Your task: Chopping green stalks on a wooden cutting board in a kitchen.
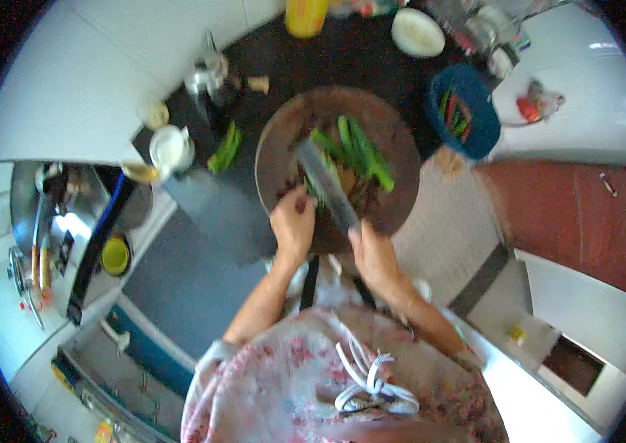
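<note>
My right hand (375,257) is closed around the handle of a broad-bladed kitchen knife (327,185), whose blade lies diagonally over a round wooden chopping board (401,205). Close to the left of the blade, my left hand (293,221) is curled over the board's near left part, with small green and dark reddish pieces at its fingers; whether it grips any of them is blurred. Long green vegetable pieces (365,152) rest on the board beyond the blade and to its right. Another green vegetable piece (226,148) lies on the dark counter, left of the board.
A blue basket (487,130) with green and red items stands at the right, a white bowl (418,33) and yellow container (306,19) at the back. To the left are a white jug (172,150) and a metal utensil holder (208,83); farther left, a wok (30,205).
</note>
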Tool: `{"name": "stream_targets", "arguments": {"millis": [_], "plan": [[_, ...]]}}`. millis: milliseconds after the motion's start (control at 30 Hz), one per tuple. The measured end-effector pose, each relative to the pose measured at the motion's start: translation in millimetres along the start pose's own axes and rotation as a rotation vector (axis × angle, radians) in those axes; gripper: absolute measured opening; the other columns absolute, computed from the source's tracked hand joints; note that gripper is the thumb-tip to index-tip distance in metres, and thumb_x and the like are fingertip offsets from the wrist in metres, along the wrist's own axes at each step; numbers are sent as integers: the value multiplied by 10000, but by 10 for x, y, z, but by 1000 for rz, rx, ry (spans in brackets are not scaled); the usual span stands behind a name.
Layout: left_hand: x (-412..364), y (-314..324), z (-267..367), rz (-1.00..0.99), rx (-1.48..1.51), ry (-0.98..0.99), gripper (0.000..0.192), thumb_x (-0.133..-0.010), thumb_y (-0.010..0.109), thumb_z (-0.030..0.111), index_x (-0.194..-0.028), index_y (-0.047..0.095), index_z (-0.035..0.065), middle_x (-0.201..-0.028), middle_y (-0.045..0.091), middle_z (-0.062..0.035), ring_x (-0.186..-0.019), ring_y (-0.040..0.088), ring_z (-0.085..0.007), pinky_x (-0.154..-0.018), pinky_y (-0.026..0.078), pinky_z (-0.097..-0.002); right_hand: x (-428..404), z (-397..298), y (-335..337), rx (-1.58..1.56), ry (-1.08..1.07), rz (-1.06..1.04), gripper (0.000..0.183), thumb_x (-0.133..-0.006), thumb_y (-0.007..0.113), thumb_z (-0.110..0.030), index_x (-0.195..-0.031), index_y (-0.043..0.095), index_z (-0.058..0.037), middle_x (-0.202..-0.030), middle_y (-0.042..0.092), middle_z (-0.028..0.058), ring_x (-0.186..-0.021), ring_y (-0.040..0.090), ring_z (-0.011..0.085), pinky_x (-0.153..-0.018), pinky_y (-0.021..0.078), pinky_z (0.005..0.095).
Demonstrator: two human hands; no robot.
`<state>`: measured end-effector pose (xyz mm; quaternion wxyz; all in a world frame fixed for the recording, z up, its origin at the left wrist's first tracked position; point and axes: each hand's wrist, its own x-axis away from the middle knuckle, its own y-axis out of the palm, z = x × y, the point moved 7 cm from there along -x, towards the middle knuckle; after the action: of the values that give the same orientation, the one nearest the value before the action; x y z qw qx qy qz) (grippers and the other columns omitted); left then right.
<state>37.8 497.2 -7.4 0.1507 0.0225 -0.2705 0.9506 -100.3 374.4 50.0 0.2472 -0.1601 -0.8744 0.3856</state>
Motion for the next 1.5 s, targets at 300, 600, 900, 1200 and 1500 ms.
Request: {"name": "stream_targets", "arguments": {"millis": [300,600,900,1200,1500], "plan": [[167,-17,5,31,68,60,255,-782,671,132,-1006,690,11,-819,699,-169,-770,701,-286,-709,541,-369,344,61,-22,-10,-92,5,228,-944,550,-213,-958,511,11,-605,580,267,-585,584,487,-495,440,562],[185,-7,28,-16,-43,14,331,-776,686,139,-1078,685,3,-873,715,-158,-815,708,-273,-755,549,-359,346,194,59,28,-37,-77,326,-931,550,-273,-1054,515,27,-664,611,289,-657,618,489,-599,481,581],[89,64,-83,-70,-75,-48,376,-765,688,196,-1096,687,17,-888,720,-147,-846,703,-288,-782,545,-369,342,169,87,23,7,-113,381,-922,566,-257,-1154,496,37,-686,623,287,-719,629,496,-640,489,581],[84,57,-30,-70,-128,-29,366,-747,691,212,-1054,706,14,-867,720,-154,-844,701,-303,-784,544,-374,264,205,135,21,-68,-114,330,-932,550,-227,-1070,464,60,-670,609,297,-708,621,504,-607,477,591],[92,70,-41,-74,-118,12,311,-751,688,201,-993,720,7,-853,715,-168,-820,701,-305,-765,546,-371,175,114,65,-34,-144,-49,302,-936,543,-220,-996,475,68,-664,594,302,-683,604,516,-577,453,596]]}}
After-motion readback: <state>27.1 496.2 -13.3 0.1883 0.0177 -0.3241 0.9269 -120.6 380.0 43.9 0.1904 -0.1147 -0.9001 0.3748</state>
